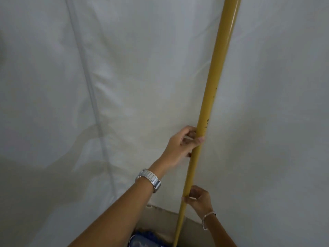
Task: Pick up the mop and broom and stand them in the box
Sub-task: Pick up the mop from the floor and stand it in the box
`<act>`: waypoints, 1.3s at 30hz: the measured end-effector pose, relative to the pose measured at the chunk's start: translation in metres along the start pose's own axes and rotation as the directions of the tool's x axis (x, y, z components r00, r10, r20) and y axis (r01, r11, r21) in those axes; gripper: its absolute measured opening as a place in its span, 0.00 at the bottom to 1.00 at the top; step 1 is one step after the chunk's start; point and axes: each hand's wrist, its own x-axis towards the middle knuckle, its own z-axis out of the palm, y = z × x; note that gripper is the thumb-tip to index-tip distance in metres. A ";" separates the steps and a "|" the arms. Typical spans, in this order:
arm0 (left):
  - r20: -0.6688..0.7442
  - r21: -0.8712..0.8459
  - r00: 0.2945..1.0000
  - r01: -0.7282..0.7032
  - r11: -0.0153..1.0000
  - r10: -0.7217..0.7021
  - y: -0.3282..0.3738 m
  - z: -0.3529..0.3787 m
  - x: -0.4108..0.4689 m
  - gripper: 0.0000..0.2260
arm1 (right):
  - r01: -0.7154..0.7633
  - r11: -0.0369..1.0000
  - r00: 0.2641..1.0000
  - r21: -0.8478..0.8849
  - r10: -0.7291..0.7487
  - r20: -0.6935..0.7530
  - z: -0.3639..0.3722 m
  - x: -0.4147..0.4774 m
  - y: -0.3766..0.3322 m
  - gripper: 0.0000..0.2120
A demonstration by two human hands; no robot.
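Note:
A long yellow handle [210, 97] stands almost upright, running from the top edge down to the bottom edge of the head view. My left hand [183, 145] grips it at mid-height, with a metal watch on that wrist. My right hand [200, 200] holds it lower down, fingers closed round the pole. The pole's lower end goes down into a cardboard box [165, 220] at the bottom centre. Something blue and fringed [144, 240] lies inside the box beside the pole; its head end is cut off by the frame, so I cannot tell mop from broom.
A white wrinkled sheet [89, 104] hangs right behind the box and fills nearly the whole view. A vertical seam runs down its left side.

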 end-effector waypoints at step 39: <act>-0.049 0.560 0.998 0.000 0.828 0.033 -0.108 -0.011 0.018 0.30 | -0.237 0.972 0.946 -0.006 0.229 -0.230 -0.021 0.007 0.008 0.25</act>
